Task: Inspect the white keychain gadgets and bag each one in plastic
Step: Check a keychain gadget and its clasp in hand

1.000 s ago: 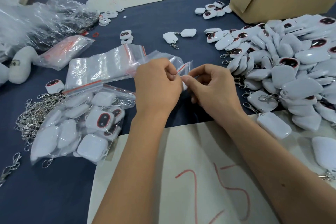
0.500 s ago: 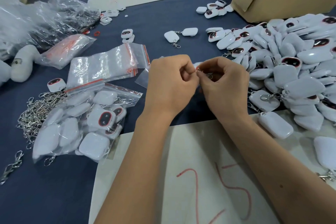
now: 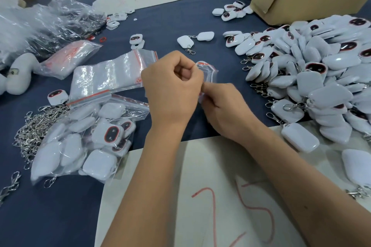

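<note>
My left hand [image 3: 172, 88] and my right hand [image 3: 224, 108] meet at mid-table, both pinching a small clear zip bag [image 3: 208, 70] with a red seal line; its top pokes out above my fingers. What is inside the bag is hidden by my hands. A big heap of white keychain gadgets [image 3: 313, 78] lies to the right. Left of my hands lie a stack of empty zip bags [image 3: 112, 74] and a larger clear bag of packed gadgets [image 3: 84, 140].
A cardboard box [image 3: 309, 4] with a red sign stands at the back right. Loose metal clasps [image 3: 34, 128] pile at the left, crumpled plastic [image 3: 50, 24] behind them. A white sheet marked 25 [image 3: 210, 196] lies under my forearms. Two joined gadgets [image 3: 194, 39] sit mid-table.
My hands have drawn close together over the small bag and my right hand has dropped lower; the bag's top now sticks up above my left fingers.
</note>
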The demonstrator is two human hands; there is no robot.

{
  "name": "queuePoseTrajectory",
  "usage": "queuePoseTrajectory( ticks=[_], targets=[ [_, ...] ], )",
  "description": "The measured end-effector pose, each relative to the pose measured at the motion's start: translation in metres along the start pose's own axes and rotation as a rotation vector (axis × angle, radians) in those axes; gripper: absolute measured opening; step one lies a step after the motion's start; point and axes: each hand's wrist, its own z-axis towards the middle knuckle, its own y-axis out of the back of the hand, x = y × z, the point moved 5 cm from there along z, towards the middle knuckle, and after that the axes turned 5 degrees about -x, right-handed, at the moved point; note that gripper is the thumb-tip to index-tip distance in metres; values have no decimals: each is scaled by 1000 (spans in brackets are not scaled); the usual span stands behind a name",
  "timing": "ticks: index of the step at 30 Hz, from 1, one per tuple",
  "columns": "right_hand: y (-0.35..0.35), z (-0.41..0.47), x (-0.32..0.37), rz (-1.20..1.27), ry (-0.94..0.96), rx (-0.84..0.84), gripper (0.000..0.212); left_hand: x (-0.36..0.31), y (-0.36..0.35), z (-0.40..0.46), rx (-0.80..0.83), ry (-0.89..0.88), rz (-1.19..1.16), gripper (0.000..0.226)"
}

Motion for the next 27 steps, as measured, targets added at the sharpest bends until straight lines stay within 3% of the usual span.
queuePoseTrajectory(
  ticks=[2,4,6,8,11,13,16,18,21,23,27],
  targets=[
    [1,-1,2,37,11,-19,38,-1,-2,0,1,-12,13,11],
    [14,-2,0,86,-26,-257,36,3,-3,1,0,-16,65,10],
    [32,-6,-5,-126,-84,-540,30,9,-8,-2,91,12,96,11],
    [43,-6,-12,-400,-138,-638,34,12,-19,-8,267,16,72,17],
    [36,-1,-28,-690,-273,-390,48,3,-30,-17,395,-153,136,15],
    [27,-1,-31,-794,-318,-248,40,1,-35,-19,437,-219,157,14],
    [25,1,-32,-785,-281,-237,35,7,-39,-25,555,-198,192,28],
    [28,2,-30,-712,-208,-292,46,13,-40,-27,584,-174,299,23],
    [30,1,-19,-526,-130,-396,65,18,-33,-21,512,-58,421,11],
    [27,0,-18,-501,-126,-423,65,23,-25,-17,447,44,479,12],
    [14,5,-30,-585,-120,-191,57,33,-11,-10,349,165,554,19]
  ],
)
